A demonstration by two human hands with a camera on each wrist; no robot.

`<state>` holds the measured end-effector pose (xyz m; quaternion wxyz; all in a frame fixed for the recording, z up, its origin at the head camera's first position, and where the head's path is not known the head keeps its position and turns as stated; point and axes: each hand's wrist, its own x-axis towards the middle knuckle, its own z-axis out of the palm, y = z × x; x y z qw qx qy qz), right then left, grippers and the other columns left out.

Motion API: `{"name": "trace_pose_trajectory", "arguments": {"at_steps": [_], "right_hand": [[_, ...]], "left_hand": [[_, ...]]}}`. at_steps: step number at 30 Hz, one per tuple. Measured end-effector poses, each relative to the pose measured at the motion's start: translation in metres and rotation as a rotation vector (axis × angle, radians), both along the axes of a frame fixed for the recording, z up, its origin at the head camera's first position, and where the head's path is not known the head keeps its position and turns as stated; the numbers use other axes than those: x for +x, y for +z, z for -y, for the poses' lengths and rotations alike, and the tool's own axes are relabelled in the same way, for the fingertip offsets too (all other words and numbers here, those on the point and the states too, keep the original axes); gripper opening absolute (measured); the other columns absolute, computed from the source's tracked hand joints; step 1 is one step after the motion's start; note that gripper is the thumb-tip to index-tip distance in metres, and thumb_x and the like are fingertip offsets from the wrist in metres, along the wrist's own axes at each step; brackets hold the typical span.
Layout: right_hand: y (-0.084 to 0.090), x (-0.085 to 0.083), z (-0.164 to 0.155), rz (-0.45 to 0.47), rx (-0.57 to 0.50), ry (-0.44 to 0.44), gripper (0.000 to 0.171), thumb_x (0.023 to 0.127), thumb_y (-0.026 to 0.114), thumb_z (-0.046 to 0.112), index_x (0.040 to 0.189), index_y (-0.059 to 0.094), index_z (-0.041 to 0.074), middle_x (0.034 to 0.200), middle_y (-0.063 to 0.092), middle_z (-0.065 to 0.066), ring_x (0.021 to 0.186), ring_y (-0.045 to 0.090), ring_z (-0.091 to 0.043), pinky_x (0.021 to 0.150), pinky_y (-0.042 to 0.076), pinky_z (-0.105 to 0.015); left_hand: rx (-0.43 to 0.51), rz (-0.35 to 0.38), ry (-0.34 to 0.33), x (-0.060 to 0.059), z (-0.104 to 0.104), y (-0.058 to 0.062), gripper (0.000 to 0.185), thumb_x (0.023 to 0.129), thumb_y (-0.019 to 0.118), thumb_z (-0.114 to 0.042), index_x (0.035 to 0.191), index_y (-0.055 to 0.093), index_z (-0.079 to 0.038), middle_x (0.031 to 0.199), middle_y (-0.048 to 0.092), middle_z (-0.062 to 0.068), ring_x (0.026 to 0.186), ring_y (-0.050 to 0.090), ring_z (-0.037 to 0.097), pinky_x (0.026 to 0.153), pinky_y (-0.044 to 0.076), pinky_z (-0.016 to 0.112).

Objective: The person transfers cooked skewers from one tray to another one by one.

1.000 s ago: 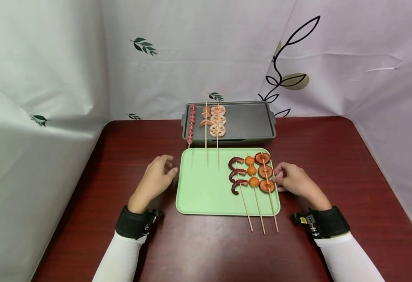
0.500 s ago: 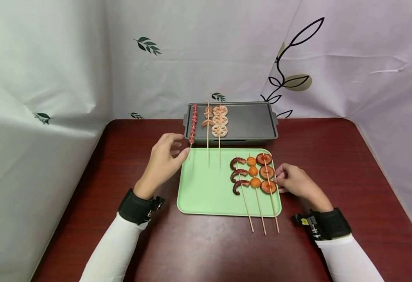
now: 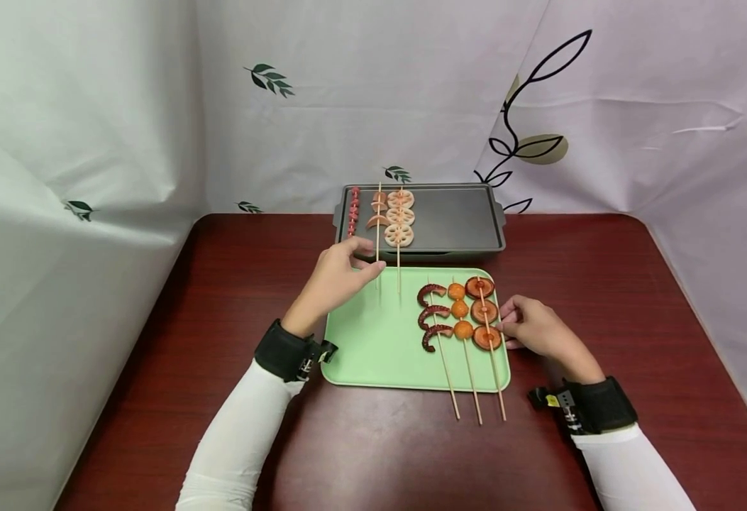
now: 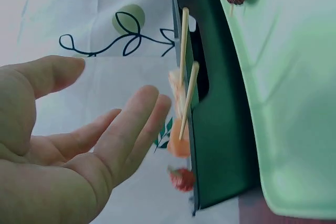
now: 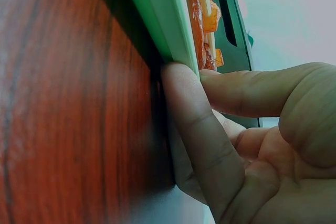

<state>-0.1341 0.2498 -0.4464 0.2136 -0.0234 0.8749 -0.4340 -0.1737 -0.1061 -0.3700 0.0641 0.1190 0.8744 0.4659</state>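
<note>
The left hand [image 3: 338,278], fingers loosely spread and holding nothing, reaches for the sticks of 3 skewers [image 3: 378,245] jutting over the dark grill pan's [image 3: 456,223] near-left edge. The right hand [image 3: 533,328] pinches the green tray's [image 3: 373,348] right rim beside 3 more skewers [image 3: 469,348]. This looks like the approach step; next calls for closing fingertips on 1 stick.

Left hand [image 3: 335,278] reaches forward, fingers relaxed; right hand [image 3: 535,328] rests curled.
</note>
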Motion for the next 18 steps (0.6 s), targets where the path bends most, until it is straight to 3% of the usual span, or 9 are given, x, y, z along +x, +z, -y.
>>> {"name": "trace_pose_trajectory", "arguments": {"at_steps": [7, 13, 18], "right_hand": [[-0.001, 0.000, 0.001, -0.002, 0.001, -0.007, 0.021, 0.093, 0.059, 0.007, 0.109, 0.053, -0.005, 0.089, 0.062, -0.015, 0.070, 0.065, -0.017, 0.059, 0.059, -0.029], [0.000, 0.000, 0.001, -0.002, -0.004, -0.005, 0.021, 0.093, 0.058, 0.006, 0.109, 0.053, -0.006, 0.089, 0.062, -0.015, 0.070, 0.066, -0.017, 0.060, 0.059, -0.029], [0.001, 0.000, 0.001, 0.004, -0.014, -0.014, 0.021, 0.092, 0.058, 0.005, 0.109, 0.052, -0.006, 0.089, 0.062, -0.015, 0.070, 0.065, -0.016, 0.061, 0.060, -0.029]], "left_hand": [[0.091, 0.122, 0.002, 0.000, -0.020, -0.002, 0.046, 0.092, 0.066, -0.028, 0.128, 0.056, -0.002, 0.114, 0.063, 0.010, 0.083, 0.071, 0.024, 0.071, 0.061, 0.037], [-0.044, 0.121, 0.044, -0.002, -0.037, -0.006, 0.043, 0.093, 0.064, -0.030, 0.126, 0.058, -0.004, 0.109, 0.065, 0.007, 0.069, 0.070, 0.014, 0.060, 0.055, 0.028], [-0.121, 0.155, 0.067, -0.006, -0.046, -0.012, 0.043, 0.094, 0.063, -0.031, 0.128, 0.057, -0.006, 0.106, 0.065, 0.005, 0.068, 0.068, 0.010, 0.056, 0.051, 0.026]]}}
